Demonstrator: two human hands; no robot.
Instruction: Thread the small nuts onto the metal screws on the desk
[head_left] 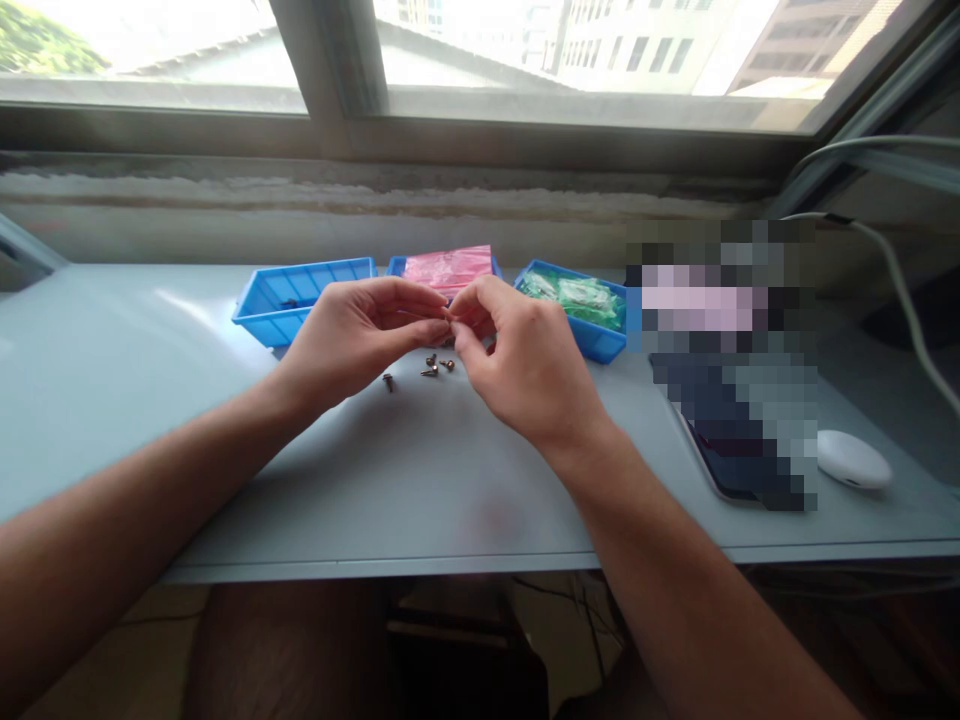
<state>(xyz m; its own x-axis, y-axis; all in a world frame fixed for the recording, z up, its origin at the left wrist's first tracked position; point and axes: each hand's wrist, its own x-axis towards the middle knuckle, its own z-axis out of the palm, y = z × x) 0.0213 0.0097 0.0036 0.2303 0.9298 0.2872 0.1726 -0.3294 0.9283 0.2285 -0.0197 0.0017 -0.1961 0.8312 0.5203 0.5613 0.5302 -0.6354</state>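
My left hand [360, 325] and my right hand [517, 350] meet over the middle of the table, thumbs and fingers pinched together at the fingertips. Whatever is between them is too small to make out. Several small dark screws [430, 371] lie on the tabletop just below the fingertips, one of them [388, 382] a little apart on the left. Behind my left hand is a blue bin [274, 322] with a few dark pieces inside. Pink plastic bags [446, 268] fill a second blue bin behind both hands. Green bags [577, 298] lie in a third blue bin beyond my right hand.
On the right of the grey table [450, 560] lies a dark phone [739, 470], partly pixelated, beside a white rounded case [853, 460]. A pale cable [904, 290] hangs at the far right. The window ledge runs behind the bins.
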